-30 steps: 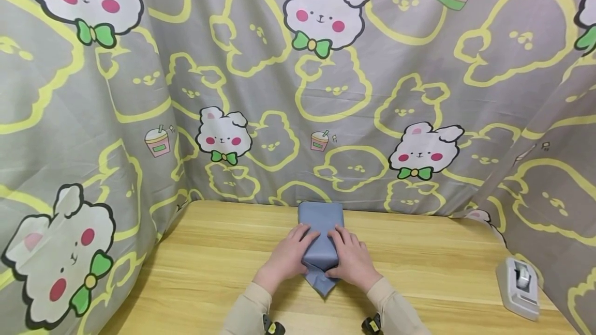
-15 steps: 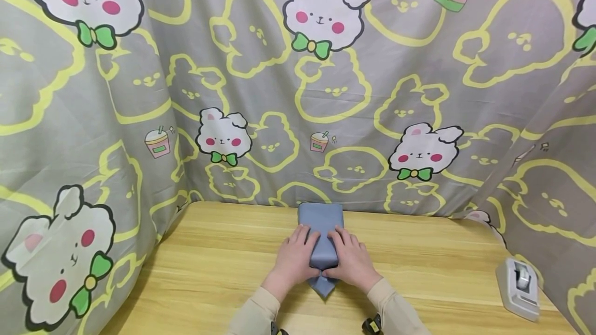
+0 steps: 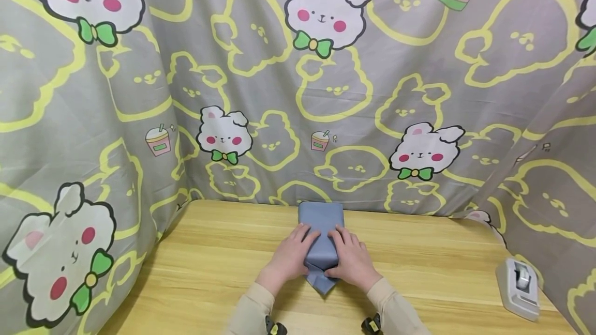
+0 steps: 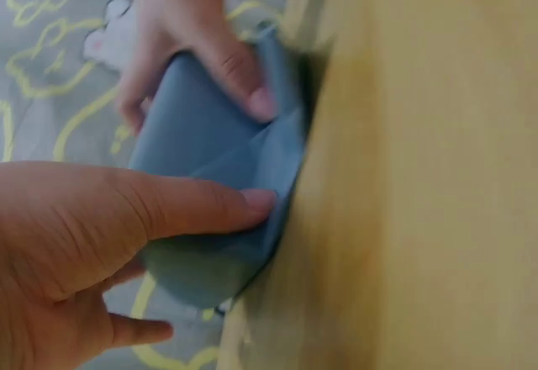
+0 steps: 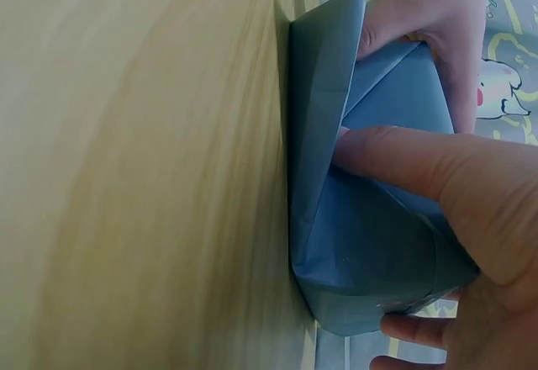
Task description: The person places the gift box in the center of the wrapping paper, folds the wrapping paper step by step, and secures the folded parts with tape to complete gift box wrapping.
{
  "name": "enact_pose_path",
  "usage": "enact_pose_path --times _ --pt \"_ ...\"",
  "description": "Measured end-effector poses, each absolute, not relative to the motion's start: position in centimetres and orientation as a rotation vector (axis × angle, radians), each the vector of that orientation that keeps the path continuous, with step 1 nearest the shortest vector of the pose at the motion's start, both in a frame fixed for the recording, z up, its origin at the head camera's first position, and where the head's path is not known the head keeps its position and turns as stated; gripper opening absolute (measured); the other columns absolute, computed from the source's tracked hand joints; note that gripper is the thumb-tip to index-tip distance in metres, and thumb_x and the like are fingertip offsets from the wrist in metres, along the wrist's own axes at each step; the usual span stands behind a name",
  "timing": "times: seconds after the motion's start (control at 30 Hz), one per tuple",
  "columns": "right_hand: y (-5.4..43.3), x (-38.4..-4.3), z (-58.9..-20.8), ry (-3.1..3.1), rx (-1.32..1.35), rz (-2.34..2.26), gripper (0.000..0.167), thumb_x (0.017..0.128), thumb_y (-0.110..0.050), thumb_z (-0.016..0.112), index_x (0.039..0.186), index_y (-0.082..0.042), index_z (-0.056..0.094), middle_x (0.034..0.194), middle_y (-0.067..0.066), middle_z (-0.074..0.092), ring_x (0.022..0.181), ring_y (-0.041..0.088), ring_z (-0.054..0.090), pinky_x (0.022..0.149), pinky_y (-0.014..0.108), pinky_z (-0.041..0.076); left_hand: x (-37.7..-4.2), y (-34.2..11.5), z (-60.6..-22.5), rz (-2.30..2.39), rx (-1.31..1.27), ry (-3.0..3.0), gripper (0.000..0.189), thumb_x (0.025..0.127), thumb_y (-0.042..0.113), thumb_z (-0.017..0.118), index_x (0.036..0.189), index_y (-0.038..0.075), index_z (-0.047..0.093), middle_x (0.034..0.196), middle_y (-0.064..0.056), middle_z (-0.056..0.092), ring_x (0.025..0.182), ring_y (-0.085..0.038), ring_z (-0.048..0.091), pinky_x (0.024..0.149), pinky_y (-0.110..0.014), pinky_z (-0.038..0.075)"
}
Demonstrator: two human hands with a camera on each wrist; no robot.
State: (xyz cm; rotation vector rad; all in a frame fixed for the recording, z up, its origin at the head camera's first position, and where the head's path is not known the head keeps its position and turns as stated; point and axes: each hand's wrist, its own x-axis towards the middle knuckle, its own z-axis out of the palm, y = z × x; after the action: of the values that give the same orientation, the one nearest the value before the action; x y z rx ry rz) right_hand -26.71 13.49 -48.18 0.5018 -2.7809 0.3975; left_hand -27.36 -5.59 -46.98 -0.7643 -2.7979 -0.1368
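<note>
— Start at the middle. Lying where, and how?
— Box-shaped package (image 3: 322, 234), in smooth blue-grey wrapping. Set down on the wooden table (image 3: 209, 262), lengthwise away from the wearer, with its far end right by the back edge.
— And at the near end?
— Folded in, with a pointed flap (image 3: 322, 286) sticking out low toward the wearer.
— Held on the left how?
— Clasped round the near corner by the left hand (image 3: 289, 255), with fingers over the upper edge and a straight thumb (image 4: 227, 206) pressed into the fold. In the left wrist view, also with one finger jutting out beside the wrapping; impossible to tell whether touching it.
— And on the right?
— Likewise clasped, by the right hand (image 3: 356, 257), with the thumb pushed in between flap and end face. Near the left thumb, yet apart from it.
— Farther out?
— Beige sleeves (image 3: 253, 304) on both arms, with a small black device (image 3: 276, 328) at each wrist. Well apart, near the table's right edge, a grey-white tape dispenser (image 3: 518, 291).
— And behind?
— Grey curtain (image 3: 274, 92), printed with rabbit faces, green bows and yellow outlines.
</note>
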Motion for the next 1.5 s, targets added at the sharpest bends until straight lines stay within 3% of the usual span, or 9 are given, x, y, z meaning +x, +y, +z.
enact_pose_path --times 0.53,0.77,1.03,1.23,1.4,1.5 --pt "13.6 -26.7 -48.2 -2.775 0.504 0.396 0.09 0.059 -0.046 0.091 0.132 -0.015 0.048 0.145 0.018 0.042 0.122 0.039 0.049 0.087 0.055 0.047 -27.6 -7.1 -46.2 -0.272 -0.93 -2.832 0.091 0.07 0.016 0.087 0.148 0.019 0.04 0.154 -0.011 0.036 0.144 -0.034 0.033 0.107 -0.041 0.045" --pt "13.6 -26.7 -48.2 -2.785 0.501 0.411 0.09 0.059 -0.045 0.091 0.132 -0.015 0.048 0.145 0.018 0.042 0.123 0.039 0.049 0.087 0.055 0.046 -27.6 -7.4 -46.1 -0.304 -0.968 -2.833 0.087 0.075 0.023 0.085 0.149 0.019 0.038 0.156 -0.012 0.034 0.145 -0.035 0.031 0.107 -0.043 0.045" --pt "13.7 -26.7 -48.2 -2.781 0.495 0.42 0.09 0.059 -0.044 0.091 0.132 -0.015 0.048 0.146 0.018 0.041 0.123 0.039 0.049 0.087 0.055 0.046 -27.5 -6.9 -45.8 -0.314 -0.916 -2.897 0.094 0.072 0.025 0.087 0.15 0.022 0.036 0.158 -0.01 0.03 0.147 -0.032 0.027 0.108 -0.042 0.043" --pt "13.8 -26.6 -48.3 -2.784 0.492 0.429 0.09 0.06 -0.045 0.091 0.133 -0.014 0.048 0.146 0.018 0.04 0.124 0.04 0.048 0.088 0.057 0.046 -26.5 -6.3 -44.6 -0.36 -0.938 -2.904 0.095 0.073 0.032 0.085 0.152 0.027 0.032 0.159 -0.008 0.03 0.148 -0.031 0.025 0.11 -0.056 0.038" --pt "13.7 -26.7 -48.3 -2.769 0.513 0.412 0.089 0.06 -0.046 0.09 0.133 -0.015 0.048 0.147 0.019 0.04 0.125 0.041 0.048 0.087 0.057 0.047 -25.6 -6.8 -44.1 -0.413 -1.023 -2.811 0.087 0.079 0.038 0.08 0.151 0.025 0.033 0.156 -0.005 0.036 0.148 -0.03 0.027 0.112 -0.055 0.035" --pt "13.6 -26.7 -48.3 -2.763 0.524 0.409 0.09 0.06 -0.046 0.09 0.132 -0.014 0.048 0.146 0.019 0.041 0.124 0.041 0.049 0.087 0.057 0.047 -24.8 -7.6 -44.4 -0.386 -1.09 -2.692 0.078 0.079 0.045 0.077 0.145 0.019 0.043 0.149 -0.006 0.045 0.144 -0.03 0.034 0.113 -0.05 0.035"
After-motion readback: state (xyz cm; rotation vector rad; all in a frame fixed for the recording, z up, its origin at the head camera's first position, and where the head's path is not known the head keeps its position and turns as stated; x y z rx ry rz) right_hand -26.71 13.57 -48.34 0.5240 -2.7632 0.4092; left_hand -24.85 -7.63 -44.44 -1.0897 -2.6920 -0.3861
